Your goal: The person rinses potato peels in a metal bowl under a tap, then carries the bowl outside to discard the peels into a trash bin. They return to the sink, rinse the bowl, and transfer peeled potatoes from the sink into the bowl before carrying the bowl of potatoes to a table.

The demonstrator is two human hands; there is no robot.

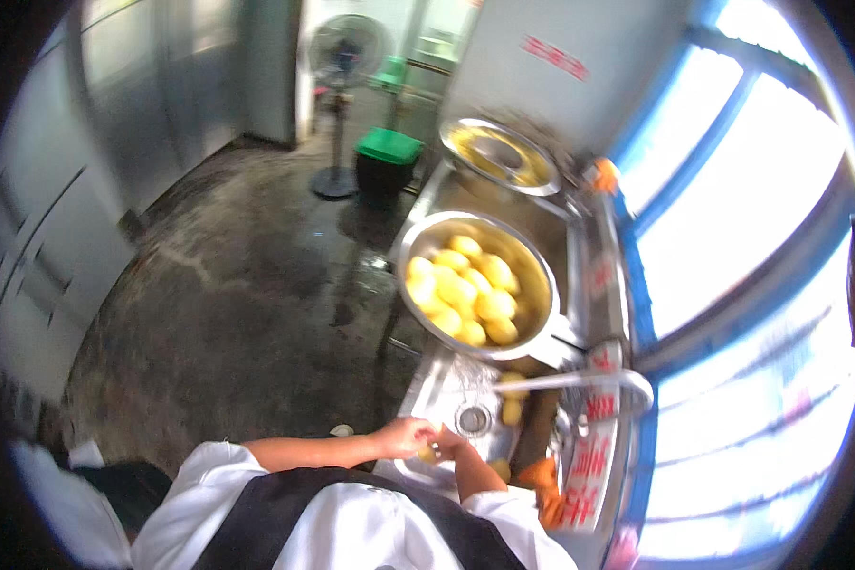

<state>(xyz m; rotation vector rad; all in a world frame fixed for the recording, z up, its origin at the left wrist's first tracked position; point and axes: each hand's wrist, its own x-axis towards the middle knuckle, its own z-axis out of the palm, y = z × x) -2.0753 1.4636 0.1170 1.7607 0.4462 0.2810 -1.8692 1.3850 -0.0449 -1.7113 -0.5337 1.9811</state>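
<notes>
My left hand (pixel 403 437) and my right hand (pixel 449 443) meet over the near end of a stainless steel sink (pixel 449 385), fingers curled. A yellowish potato (pixel 426 454) shows between and just below them. Whether either hand grips it is too blurred to tell. A small pale glint by the right fingers cannot be made out. Past the hands is the sink's round drain (pixel 472 420). More potatoes (pixel 511 412) lie along the right side of the basin, and another potato (pixel 499 469) is close to my right wrist.
A large steel bowl of peeled potatoes (pixel 463 288) stands beyond the basin. Behind it is a second steel bowl (pixel 550 187) with yellow contents. A faucet spout (pixel 577 381) reaches over the sink. An orange cloth-like item (pixel 543 484) lies at right. A green-lidded bin (pixel 390 146) and standing fan (pixel 338 107) are farther off.
</notes>
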